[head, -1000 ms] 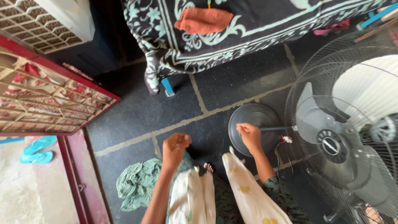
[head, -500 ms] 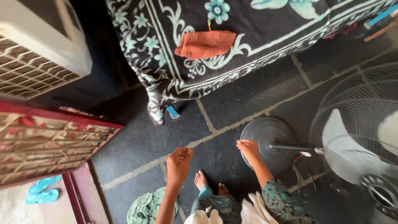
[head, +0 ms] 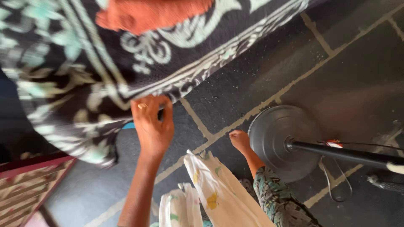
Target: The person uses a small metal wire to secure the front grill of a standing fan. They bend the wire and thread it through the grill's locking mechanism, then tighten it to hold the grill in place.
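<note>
A view from above, looking down on two bare hands over a dark stone-tiled floor (head: 336,71). The left hand (head: 152,126) reaches forward, its fingers curled against the hanging edge of a dark bedcover (head: 84,80) patterned with pale flowers and scrolls; whether the fingers actually pinch the fabric cannot be told, since the fingertips are tucked under the hem. The bedcover fills the space above and to the left of this hand, and its border runs as a long diagonal band from lower left, beside the hand, up toward the upper right. An orange cloth (head: 155,14) lies on top of the cover, well beyond the left hand, blurred and cut off by the top of the frame. The right hand (head: 240,140) sits lower and to the right, closed into a loose fist that holds nothing visible, just beside the round grey base (head: 273,134) of a standing fan. The fan's black pole (head: 341,153) stretches sideways to the right of that hand and leaves the frame. A white cloth with yellow and green print (head: 219,193) hangs between the two forearms. A small patch of something blue shows just left of the left wrist, mostly hidden under the cover.
</note>
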`<action>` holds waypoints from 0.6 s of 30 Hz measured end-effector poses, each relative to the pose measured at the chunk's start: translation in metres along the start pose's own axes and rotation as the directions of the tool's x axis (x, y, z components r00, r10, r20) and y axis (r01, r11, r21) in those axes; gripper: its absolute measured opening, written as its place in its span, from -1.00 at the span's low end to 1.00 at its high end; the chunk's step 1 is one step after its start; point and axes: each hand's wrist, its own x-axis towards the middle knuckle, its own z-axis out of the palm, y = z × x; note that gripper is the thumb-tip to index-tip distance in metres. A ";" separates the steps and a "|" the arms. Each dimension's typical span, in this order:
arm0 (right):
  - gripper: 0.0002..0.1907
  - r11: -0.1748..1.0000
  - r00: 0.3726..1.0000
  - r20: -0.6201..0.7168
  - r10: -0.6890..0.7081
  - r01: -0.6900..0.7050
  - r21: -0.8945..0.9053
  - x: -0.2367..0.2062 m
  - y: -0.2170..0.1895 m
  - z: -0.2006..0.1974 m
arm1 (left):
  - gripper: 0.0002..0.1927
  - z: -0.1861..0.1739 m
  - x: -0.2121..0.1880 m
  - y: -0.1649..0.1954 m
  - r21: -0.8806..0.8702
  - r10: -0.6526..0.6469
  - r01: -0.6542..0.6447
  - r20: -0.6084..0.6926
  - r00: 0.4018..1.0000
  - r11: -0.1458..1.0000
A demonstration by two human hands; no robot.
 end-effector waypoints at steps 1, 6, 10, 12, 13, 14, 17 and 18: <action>-0.88 0.998 1.000 0.009 -0.012 0.012 -0.063 0.009 0.018 0.006 | -0.90 0.012 0.004 -0.007 0.036 0.045 -0.044 -0.007 0.999 0.998; -0.85 0.993 0.982 -0.171 -0.073 0.056 -0.101 0.053 0.098 0.041 | -0.74 0.067 0.017 -0.047 0.363 0.280 -0.249 -0.035 0.959 0.898; -0.67 0.993 0.911 -0.404 0.077 -0.108 -0.053 0.087 0.143 0.070 | -0.67 0.094 0.012 -0.083 0.585 0.460 -0.345 -0.055 0.886 0.734; -0.56 0.998 0.879 -0.477 0.022 -0.044 -0.035 0.101 0.161 0.082 | -0.66 0.096 0.012 -0.105 0.602 0.463 -0.359 -0.019 0.886 0.713; -0.53 0.997 0.857 -0.511 -0.061 0.034 -0.062 0.108 0.168 0.089 | -0.65 0.098 0.014 -0.115 0.604 0.459 -0.359 -0.014 0.888 0.712; -0.51 0.989 0.829 -0.540 -0.145 0.113 -0.093 0.117 0.175 0.095 | -0.63 0.100 0.017 -0.126 0.596 0.444 -0.339 -0.033 0.896 0.728; -0.84 0.983 0.869 -0.466 -0.169 0.114 -0.144 0.142 0.190 0.114 | -0.64 0.106 0.036 -0.156 0.612 0.299 -0.221 -0.026 0.954 0.759; -0.85 0.986 0.895 -0.444 -0.043 0.111 0.128 0.153 0.194 0.121 | -0.64 0.110 0.037 -0.162 0.657 0.316 -0.217 -0.034 0.948 0.722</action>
